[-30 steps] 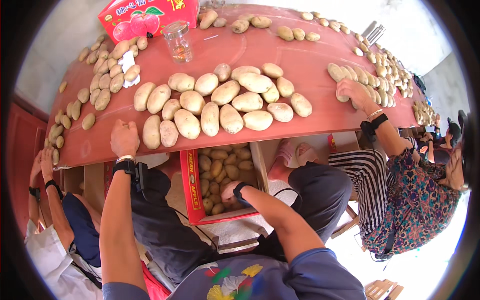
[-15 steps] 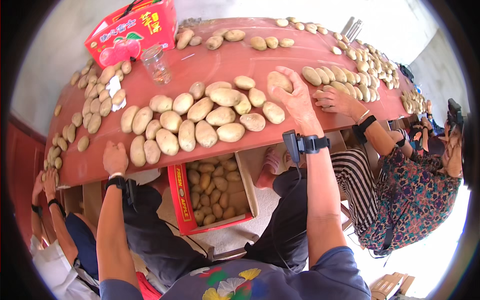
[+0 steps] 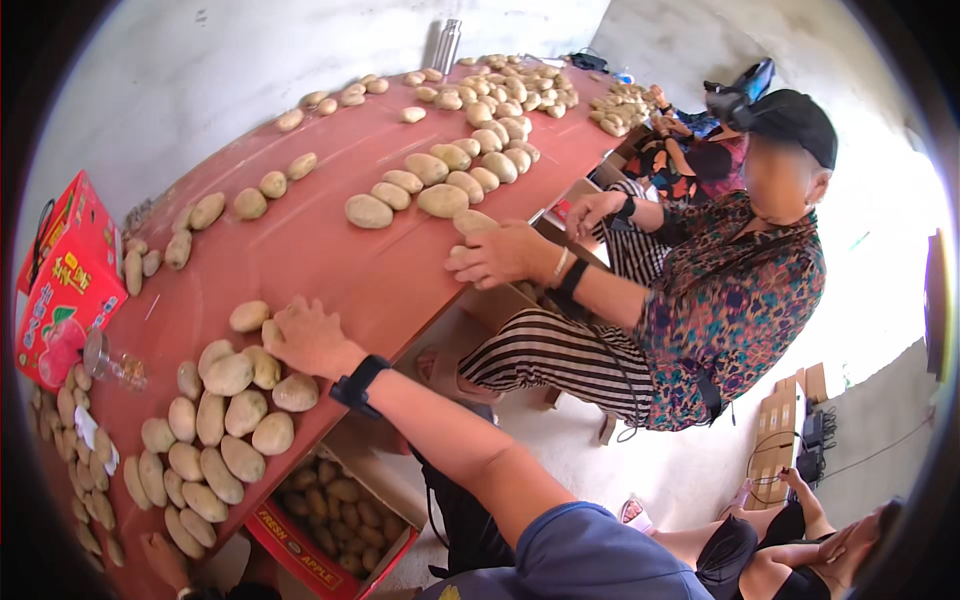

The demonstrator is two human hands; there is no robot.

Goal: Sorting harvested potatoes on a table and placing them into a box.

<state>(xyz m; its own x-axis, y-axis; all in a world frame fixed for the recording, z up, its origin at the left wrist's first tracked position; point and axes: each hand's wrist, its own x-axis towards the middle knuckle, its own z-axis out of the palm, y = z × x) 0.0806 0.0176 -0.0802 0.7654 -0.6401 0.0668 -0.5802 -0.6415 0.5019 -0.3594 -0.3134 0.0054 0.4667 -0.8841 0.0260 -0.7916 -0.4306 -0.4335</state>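
Tan potatoes (image 3: pixel 240 458) lie in a close group at the near edge of the red table (image 3: pixel 330 265). Over the far right end of this group is my right hand (image 3: pixel 315 338), a dark band on its wrist. Its fingers are bent round a potato (image 3: pixel 271 334) that shows only in part. One more potato (image 3: pixel 250 316) lies just beyond the fingertips. At the lower left, my left hand (image 3: pixel 165 560) rests by the table edge beside the nearest potatoes. Its fingers are mostly hidden in shadow.
Below the table stands a red carton (image 3: pixel 300 560) holding potatoes. A red box (image 3: pixel 65 290) and a glass jar (image 3: pixel 115 362) are at the left. On my right a seated co-worker (image 3: pixel 735 300) handles potatoes with both hands. A metal flask (image 3: pixel 447 45) stands at the back.
The view has swung to the right. My right hand, which held a potato up above the table, has come down to the end of the potato group. My left hand stays near the table edge.
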